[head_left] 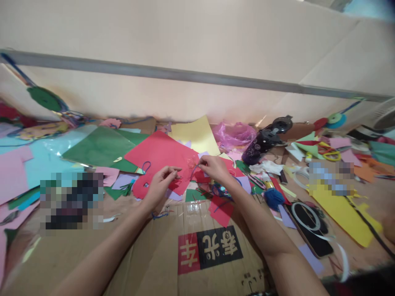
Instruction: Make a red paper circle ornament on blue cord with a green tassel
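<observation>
Right hand (pixel 214 166) pinches a blue thread (pixel 194 168) over the red sheet (pixel 160 154) on the cardboard surface (pixel 148 255). Left hand (pixel 161 181): grip pinched, contents too small to tell. Judged mid-work: paper shapes cut, thread unattached.

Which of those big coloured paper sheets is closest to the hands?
The large red paper sheet: the left hand and right hand meet over its near edge. The green paper sheet lies further left, the pale yellow paper sheet behind it.
</observation>
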Demonstrator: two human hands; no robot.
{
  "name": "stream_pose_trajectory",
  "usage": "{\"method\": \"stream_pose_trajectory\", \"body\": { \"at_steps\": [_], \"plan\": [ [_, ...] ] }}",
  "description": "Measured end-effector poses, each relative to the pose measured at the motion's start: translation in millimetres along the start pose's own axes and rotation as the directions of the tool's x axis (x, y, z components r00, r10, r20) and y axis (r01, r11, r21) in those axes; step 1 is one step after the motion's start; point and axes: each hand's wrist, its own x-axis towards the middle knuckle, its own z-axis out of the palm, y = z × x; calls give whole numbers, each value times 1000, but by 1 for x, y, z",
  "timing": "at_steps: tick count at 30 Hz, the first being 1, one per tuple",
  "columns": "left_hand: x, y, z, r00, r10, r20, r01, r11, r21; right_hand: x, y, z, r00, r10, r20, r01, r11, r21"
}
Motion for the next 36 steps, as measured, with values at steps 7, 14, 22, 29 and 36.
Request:
{"method": "stream_pose_trajectory", "body": {
  "at_steps": [7, 14, 22, 29, 36],
  "plan": [
    [1, 3, -3, 998, 5, -63, -4, 1000, 20, 4, 4, 3, 1000, 8, -4, -8, 1000, -22],
    [1, 4, -1, 995, 34, -94, -33, 999, 15, 4, 9, -1, 996, 49, -71, -54, 996, -68],
    [2, 4, -2, 989, 34, -141, -29, 999, 38, 3, 11, -11, 992, 89, -95, -94, 994, -50],
    [1, 3, 0, 993, -74, -89, 77, 997, 25, 2, 11, -12, 997, 29, 78, -27, 999, -32],
    [-1, -1, 5, 995, -67, -75, 66, 998, -3, 43, 33, -8, 991, 100, -92, -103, 994, -33]
  ]
}}
